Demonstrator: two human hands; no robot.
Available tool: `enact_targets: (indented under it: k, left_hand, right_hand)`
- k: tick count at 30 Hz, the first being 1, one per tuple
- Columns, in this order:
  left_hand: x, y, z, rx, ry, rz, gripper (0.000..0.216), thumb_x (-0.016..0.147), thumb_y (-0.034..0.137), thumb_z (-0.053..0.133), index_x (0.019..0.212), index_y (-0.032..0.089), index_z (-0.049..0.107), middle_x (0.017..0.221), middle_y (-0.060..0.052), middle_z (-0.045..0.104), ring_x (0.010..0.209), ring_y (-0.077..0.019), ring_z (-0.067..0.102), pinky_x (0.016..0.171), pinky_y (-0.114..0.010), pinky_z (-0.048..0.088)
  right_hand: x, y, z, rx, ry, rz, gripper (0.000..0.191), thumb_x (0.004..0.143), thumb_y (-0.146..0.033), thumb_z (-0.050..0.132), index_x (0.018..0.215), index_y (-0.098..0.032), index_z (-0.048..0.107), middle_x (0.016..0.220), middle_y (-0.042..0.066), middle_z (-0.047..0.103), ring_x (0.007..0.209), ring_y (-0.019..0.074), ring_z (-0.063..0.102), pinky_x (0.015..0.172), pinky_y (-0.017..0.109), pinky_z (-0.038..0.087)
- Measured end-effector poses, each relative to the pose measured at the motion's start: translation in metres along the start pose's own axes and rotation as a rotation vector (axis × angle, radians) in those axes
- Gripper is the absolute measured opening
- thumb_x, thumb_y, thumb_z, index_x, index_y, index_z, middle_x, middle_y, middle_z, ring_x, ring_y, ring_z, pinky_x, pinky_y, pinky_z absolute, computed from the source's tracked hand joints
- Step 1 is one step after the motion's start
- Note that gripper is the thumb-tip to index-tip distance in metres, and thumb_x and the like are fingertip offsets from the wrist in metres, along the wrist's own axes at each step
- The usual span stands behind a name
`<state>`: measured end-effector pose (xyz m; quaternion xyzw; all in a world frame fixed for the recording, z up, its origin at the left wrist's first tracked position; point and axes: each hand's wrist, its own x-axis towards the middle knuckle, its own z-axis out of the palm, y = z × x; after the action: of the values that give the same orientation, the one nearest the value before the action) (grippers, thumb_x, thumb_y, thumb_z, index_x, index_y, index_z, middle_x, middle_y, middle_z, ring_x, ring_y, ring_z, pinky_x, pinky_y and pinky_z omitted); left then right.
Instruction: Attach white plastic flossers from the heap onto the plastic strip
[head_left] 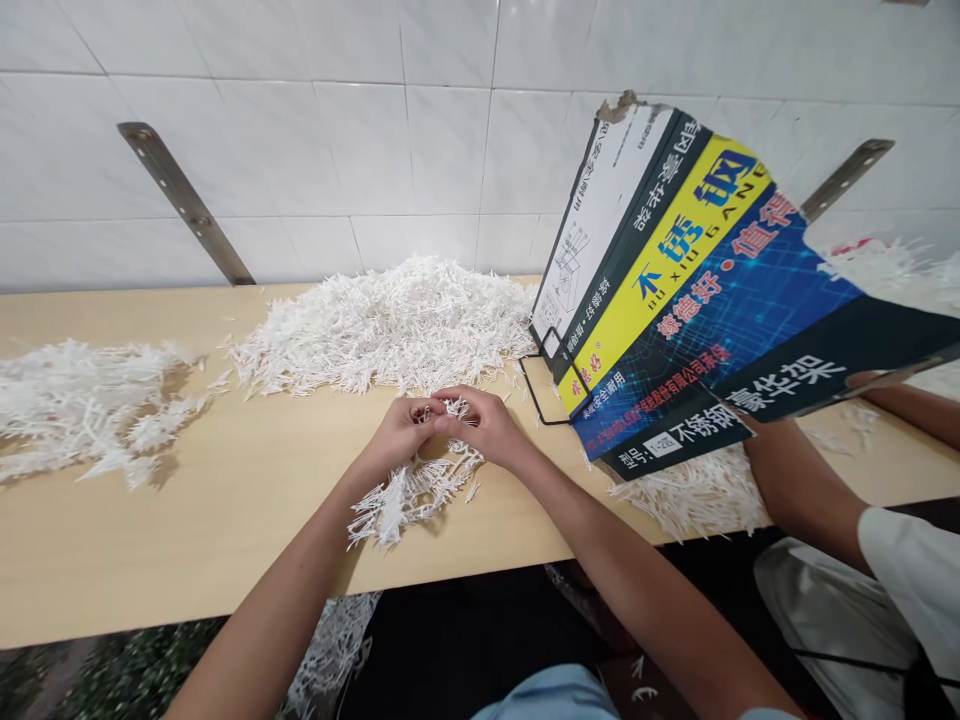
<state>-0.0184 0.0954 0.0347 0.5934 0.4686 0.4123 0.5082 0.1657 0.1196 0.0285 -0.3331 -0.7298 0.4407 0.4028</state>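
My left hand point(405, 432) and my right hand point(486, 428) meet over the table, fingers curled and fingertips close together. Between them shows a small bunch of thin white branched pieces point(455, 408), apparently plastic; the fingers hide part of it. Just below my hands, a loose tangled clump of the same pieces point(409, 498) rests on the tabletop. Behind my hands rises a large heap of white pieces point(405, 325).
Another white pile point(75, 405) spreads at the left of the wooden table point(247, 540). A printed cardboard partition point(675, 290) in a black wire stand point(541, 392) rises at right. Beyond it are a co-worker's arm point(810, 490) and more white pieces point(697, 495). A tiled wall point(442, 140) closes the back.
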Motion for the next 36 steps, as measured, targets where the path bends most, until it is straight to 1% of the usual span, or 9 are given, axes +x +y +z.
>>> enact_targets:
  k: [6,10,19,22,25,27,29,32,36]
  left_hand:
    - [0.000,-0.002,0.000,0.002,-0.032,0.037,0.040,0.080,0.046,0.073,0.059,0.015,0.058,0.050,0.004,0.039,0.047,-0.0077,0.033,0.046,-0.024,0.022]
    - [-0.001,0.000,-0.001,0.022,-0.091,0.024,0.034,0.079,0.042,0.075,0.064,0.014,0.064,0.051,0.004,0.040,0.048,-0.0078,0.032,0.047,-0.024,0.021]
    - [-0.005,0.002,-0.002,0.004,-0.249,0.039,0.039,0.081,0.048,0.078,0.065,0.014,0.065,0.057,0.001,0.047,0.053,-0.0099,0.037,0.052,-0.026,0.028]
    - [-0.006,0.002,0.001,0.025,-0.153,0.037,0.041,0.082,0.050,0.077,0.066,0.015,0.063,0.055,0.002,0.046,0.052,-0.0097,0.038,0.051,-0.025,0.027]
    - [-0.005,0.001,0.002,0.015,-0.058,0.035,0.041,0.083,0.052,0.076,0.068,0.016,0.061,0.052,0.004,0.042,0.049,-0.0088,0.035,0.049,-0.024,0.025]
    - [-0.003,0.001,0.002,0.000,0.002,0.047,0.041,0.085,0.052,0.074,0.070,0.017,0.060,0.052,0.005,0.042,0.049,-0.0084,0.035,0.049,-0.023,0.026]
    - [-0.002,0.000,0.003,-0.008,0.055,0.061,0.042,0.087,0.052,0.073,0.069,0.017,0.058,0.052,0.005,0.043,0.049,-0.0083,0.036,0.050,-0.023,0.028]
    - [-0.001,-0.001,0.003,-0.014,0.115,0.064,0.044,0.087,0.052,0.071,0.065,0.018,0.054,0.051,0.005,0.042,0.048,-0.0084,0.036,0.050,-0.023,0.030]
    - [-0.001,-0.004,0.003,-0.028,0.138,0.036,0.041,0.086,0.051,0.072,0.069,0.017,0.059,0.050,0.006,0.042,0.047,-0.0084,0.035,0.049,-0.023,0.029]
  right_hand:
    - [0.000,0.007,0.007,-0.081,0.071,-0.074,0.034,0.096,-0.050,0.064,0.104,-0.022,0.081,0.096,0.007,0.077,0.088,0.0222,0.069,0.075,0.031,0.049]
    - [-0.003,0.008,0.009,-0.087,0.127,-0.042,0.044,0.098,-0.054,0.057,0.080,-0.020,0.079,0.070,0.003,0.069,0.068,0.0182,0.061,0.065,0.030,0.044]
    - [0.003,0.014,0.002,0.410,0.235,0.215,0.054,0.089,-0.069,0.062,0.073,-0.018,0.069,0.059,0.002,0.063,0.042,0.0118,0.048,0.045,0.028,0.040]
    - [0.005,0.014,-0.008,0.230,0.258,0.124,0.043,0.094,-0.058,0.062,0.090,-0.018,0.076,0.074,0.004,0.069,0.053,0.0127,0.056,0.054,0.028,0.046]
    - [0.004,0.010,-0.013,-0.039,0.217,-0.012,0.034,0.098,-0.045,0.061,0.117,-0.022,0.076,0.112,0.009,0.075,0.092,0.0208,0.070,0.082,0.034,0.055]
    - [0.003,0.007,-0.013,-0.148,0.189,-0.105,0.034,0.101,-0.041,0.058,0.126,-0.024,0.074,0.133,0.010,0.069,0.121,0.0254,0.064,0.105,0.040,0.049]
    - [0.001,0.004,-0.013,-0.166,0.167,-0.163,0.036,0.104,-0.042,0.052,0.128,-0.024,0.073,0.138,0.010,0.067,0.132,0.0260,0.058,0.115,0.043,0.041]
    - [-0.002,0.002,-0.009,-0.113,0.120,-0.157,0.041,0.105,-0.049,0.049,0.129,-0.024,0.071,0.133,0.010,0.070,0.127,0.0262,0.062,0.109,0.042,0.046]
    - [-0.003,0.005,-0.001,-0.098,0.066,-0.065,0.041,0.098,-0.055,0.059,0.117,-0.023,0.075,0.119,0.009,0.076,0.108,0.0265,0.070,0.084,0.034,0.054]
